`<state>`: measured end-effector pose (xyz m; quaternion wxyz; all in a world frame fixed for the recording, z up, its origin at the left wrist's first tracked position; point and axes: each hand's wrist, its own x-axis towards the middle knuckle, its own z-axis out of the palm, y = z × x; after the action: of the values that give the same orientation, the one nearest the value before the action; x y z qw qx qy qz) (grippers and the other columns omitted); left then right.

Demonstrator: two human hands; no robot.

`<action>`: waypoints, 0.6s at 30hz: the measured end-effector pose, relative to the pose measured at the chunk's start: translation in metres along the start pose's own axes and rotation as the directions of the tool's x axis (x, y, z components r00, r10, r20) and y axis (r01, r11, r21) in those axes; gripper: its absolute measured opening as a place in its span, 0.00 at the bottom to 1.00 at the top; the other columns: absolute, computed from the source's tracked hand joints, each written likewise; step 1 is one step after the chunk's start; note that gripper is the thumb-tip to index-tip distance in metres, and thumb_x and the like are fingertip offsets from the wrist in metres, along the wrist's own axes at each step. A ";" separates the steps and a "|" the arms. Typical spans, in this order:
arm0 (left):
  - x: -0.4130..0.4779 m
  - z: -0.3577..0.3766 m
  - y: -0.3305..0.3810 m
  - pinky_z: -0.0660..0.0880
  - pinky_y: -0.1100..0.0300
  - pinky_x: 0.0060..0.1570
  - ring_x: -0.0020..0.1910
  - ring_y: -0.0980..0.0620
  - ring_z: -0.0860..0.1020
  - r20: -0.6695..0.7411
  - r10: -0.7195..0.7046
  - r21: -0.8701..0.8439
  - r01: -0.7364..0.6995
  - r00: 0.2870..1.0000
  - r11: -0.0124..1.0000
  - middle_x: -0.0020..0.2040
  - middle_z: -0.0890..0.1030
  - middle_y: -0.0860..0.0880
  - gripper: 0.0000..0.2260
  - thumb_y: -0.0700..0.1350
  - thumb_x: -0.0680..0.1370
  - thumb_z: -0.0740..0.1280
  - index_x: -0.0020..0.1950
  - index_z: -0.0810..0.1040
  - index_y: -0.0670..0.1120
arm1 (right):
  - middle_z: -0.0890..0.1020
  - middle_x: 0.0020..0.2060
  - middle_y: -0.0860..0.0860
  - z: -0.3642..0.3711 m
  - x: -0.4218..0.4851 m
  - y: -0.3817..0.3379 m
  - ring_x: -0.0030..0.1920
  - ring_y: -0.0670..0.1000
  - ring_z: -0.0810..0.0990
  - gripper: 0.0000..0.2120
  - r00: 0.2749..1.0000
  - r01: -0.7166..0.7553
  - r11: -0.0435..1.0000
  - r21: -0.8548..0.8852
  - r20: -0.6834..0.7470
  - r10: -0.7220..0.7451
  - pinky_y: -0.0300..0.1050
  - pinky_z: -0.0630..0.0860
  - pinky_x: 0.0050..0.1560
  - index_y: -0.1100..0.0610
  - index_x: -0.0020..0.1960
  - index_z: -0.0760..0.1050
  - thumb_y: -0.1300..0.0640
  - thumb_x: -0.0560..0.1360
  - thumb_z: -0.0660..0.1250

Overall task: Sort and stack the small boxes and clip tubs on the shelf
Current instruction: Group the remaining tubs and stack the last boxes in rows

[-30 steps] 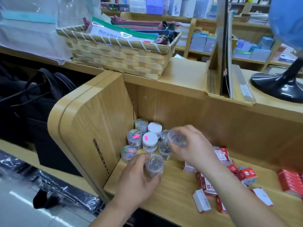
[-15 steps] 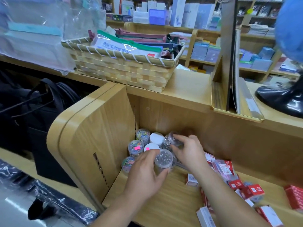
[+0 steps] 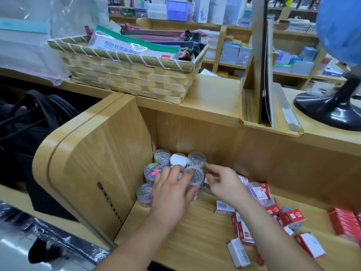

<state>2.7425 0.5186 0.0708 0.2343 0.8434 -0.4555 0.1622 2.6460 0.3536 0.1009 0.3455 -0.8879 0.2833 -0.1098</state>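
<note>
Several round clip tubs cluster in the shelf's back left corner. Those with coloured clips (image 3: pixel 151 171) stand along the side panel, and a white-lidded tub (image 3: pixel 178 159) is behind. My left hand (image 3: pixel 171 192) grips a clear tub of silver clips (image 3: pixel 195 176) from above, set among the others. Another clear tub (image 3: pixel 196 159) stands at the back wall. Just right of the tubs is my right hand (image 3: pixel 224 183), its fingers loosely bent and holding nothing. Small red and white boxes (image 3: pixel 223 207) lie scattered over the shelf board (image 3: pixel 195 237) to the right.
The curved wooden side panel (image 3: pixel 88 163) closes the shelf on the left. On the top board stand a woven basket (image 3: pixel 127 79), an upright sign holder (image 3: pixel 269 106) and a globe's black base (image 3: pixel 330 108). A red box stack (image 3: pixel 343 222) sits far right. Black bags (image 3: pixel 29 124) hang left.
My right hand set its clear tub down at the back wall and let go. My left hand carried its tub of silver clips forward into the cluster.
</note>
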 end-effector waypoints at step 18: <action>-0.083 0.036 0.076 0.68 0.59 0.72 0.80 0.59 0.56 0.513 0.154 -0.424 0.093 0.845 0.901 0.81 0.37 0.59 0.50 0.72 0.64 0.68 0.80 0.46 0.66 | 0.69 0.74 0.57 -0.027 -0.183 0.084 0.75 0.62 0.63 0.31 0.870 -0.173 0.968 -0.181 -0.489 0.063 0.53 0.63 0.72 0.48 0.67 0.77 0.40 0.67 0.73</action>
<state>2.6361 0.5200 0.0190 0.2767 0.7737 -0.5407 -0.1803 2.4503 0.3942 0.0647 0.1706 -0.8463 0.4244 -0.2730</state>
